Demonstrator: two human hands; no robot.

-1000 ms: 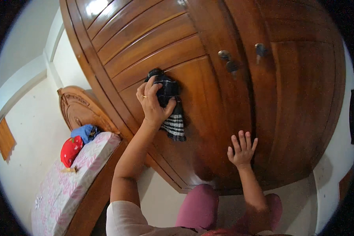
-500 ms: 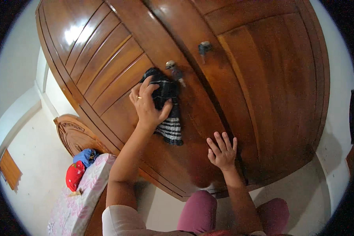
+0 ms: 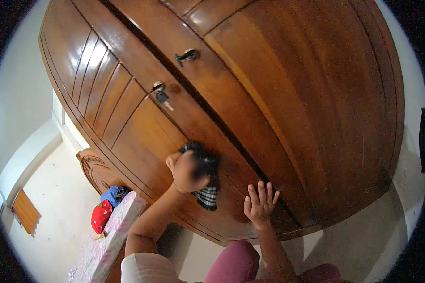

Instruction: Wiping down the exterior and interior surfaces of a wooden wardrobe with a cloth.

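My left hand (image 3: 184, 173) presses a black cloth with white stripes (image 3: 206, 198) against the lower part of the left door of a glossy brown wooden wardrobe (image 3: 326, 118). Its fingers are partly hidden by blur and bend over the bunched cloth, whose striped end hangs below the palm. To the right, my right hand (image 3: 262, 206) rests on the door near the dark gap between the two doors, fingers stretched and slightly spread, with nothing in it. Above the cloth, keys (image 3: 164, 100) hang from the left door's lock; another key (image 3: 186, 56) sits in the right door's lock.
At the lower left stands a bed with a pink-flowered white mattress (image 3: 111, 240) and a carved headboard (image 3: 97, 170). A red item (image 3: 101, 217) and a blue cloth (image 3: 114, 194) lie on it. My knee (image 3: 235, 264) is close to the wardrobe's bottom edge.
My left hand has slid the cloth down the left door, away from the keys. The view has shifted too. My right hand stays stretched out low by the door gap.
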